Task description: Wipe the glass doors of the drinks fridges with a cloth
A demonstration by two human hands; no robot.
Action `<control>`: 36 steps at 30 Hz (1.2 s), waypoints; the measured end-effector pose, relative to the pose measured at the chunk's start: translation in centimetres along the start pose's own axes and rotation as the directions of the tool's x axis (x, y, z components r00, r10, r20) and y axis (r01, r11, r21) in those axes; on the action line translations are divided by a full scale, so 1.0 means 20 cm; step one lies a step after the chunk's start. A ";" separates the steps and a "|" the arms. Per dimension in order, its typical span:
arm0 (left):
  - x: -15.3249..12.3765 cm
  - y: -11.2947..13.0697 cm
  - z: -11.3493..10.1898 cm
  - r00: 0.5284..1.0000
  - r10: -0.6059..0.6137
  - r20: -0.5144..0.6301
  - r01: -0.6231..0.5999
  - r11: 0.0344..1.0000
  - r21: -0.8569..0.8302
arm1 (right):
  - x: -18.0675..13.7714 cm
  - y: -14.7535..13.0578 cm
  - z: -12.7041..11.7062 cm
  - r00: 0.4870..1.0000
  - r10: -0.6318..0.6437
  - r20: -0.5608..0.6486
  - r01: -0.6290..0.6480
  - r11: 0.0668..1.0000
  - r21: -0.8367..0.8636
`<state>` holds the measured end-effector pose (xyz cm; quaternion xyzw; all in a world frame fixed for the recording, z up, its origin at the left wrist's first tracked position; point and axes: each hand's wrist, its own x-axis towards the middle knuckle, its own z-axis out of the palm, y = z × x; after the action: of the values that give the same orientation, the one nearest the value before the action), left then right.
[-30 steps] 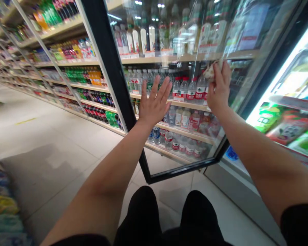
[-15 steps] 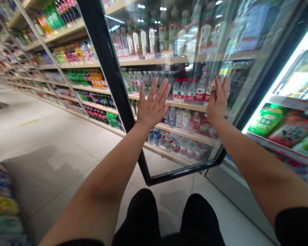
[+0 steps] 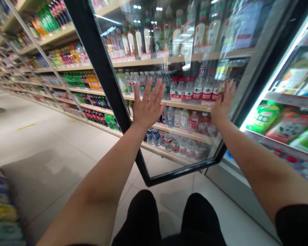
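A glass cooler door (image 3: pixel 179 147) with a black frame (image 3: pixel 102 65) stands swung open in front of me. My left hand (image 3: pixel 147 106) is spread with its palm toward the pane, near the frame's left side; the fingers are apart and hold nothing. Toward the hinge side, my right hand (image 3: pixel 223 106) presses a crumpled light cloth (image 3: pixel 225 86) against the glass. Its fingers are bent over the cloth and cover part of it. Bottles with red labels (image 3: pixel 197 92) show through the pane behind both hands.
On the right is the lit cooler, with green and red drink packs (image 3: pixel 265 118) on its shelf. Long shelves of bottled drinks (image 3: pixel 84 80) run along the left. Stacked packages (image 3: pixel 2 212) sit at the lower left on the tiled floor (image 3: pixel 53 136).
My right hand has slid a little right and down across the glass with the cloth. The left hand stays spread in nearly the same place. The view has shifted slightly.
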<state>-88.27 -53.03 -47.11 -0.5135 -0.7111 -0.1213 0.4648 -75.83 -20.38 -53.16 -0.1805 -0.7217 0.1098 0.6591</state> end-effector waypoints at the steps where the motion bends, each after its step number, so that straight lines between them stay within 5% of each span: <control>1: 0.00 0.00 0.00 1.000 0.001 0.005 -0.001 1.000 0.009 | -0.05 0.03 0.00 1.000 0.030 0.000 -0.030 1.000 -0.001; 4: 0.00 0.01 0.00 1.000 0.005 0.010 -0.005 0.999 0.035 | -0.05 0.14 0.00 0.987 0.162 -0.021 -0.162 0.987 -0.012; 9: -0.01 0.00 0.01 1.000 0.018 -0.010 -0.018 0.998 0.061 | 0.22 0.17 -0.01 0.929 0.365 -0.057 -0.367 0.930 -0.035; 18: -0.02 -0.01 0.02 0.999 0.045 -0.025 -0.041 0.991 0.131 | 0.07 0.01 0.08 0.973 0.202 -0.113 -0.204 0.979 -0.003; 23: -0.02 -0.01 0.02 0.998 0.049 -0.040 -0.042 0.985 0.168 | 0.21 -0.28 0.12 0.998 -0.012 -0.064 0.010 1.000 -0.024; 27: -0.03 -0.01 0.02 0.997 0.056 -0.045 -0.047 0.983 0.177 | 0.03 -0.51 0.14 0.980 -0.199 0.010 0.199 0.980 -0.001; 30: -0.03 -0.01 0.01 0.997 0.056 -0.051 -0.046 0.983 0.180 | -0.05 -0.61 0.17 0.982 -0.183 0.037 0.183 0.983 0.025; 36: -0.03 -0.01 0.02 0.996 0.058 -0.068 -0.045 0.983 0.177 | 0.13 -0.76 0.21 0.987 -0.161 0.026 0.162 0.987 -0.008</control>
<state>-88.57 -53.30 -47.71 -0.4840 -0.6881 -0.0648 0.5367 -81.89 -32.83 -45.25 -0.1234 -0.7428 0.0548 0.6558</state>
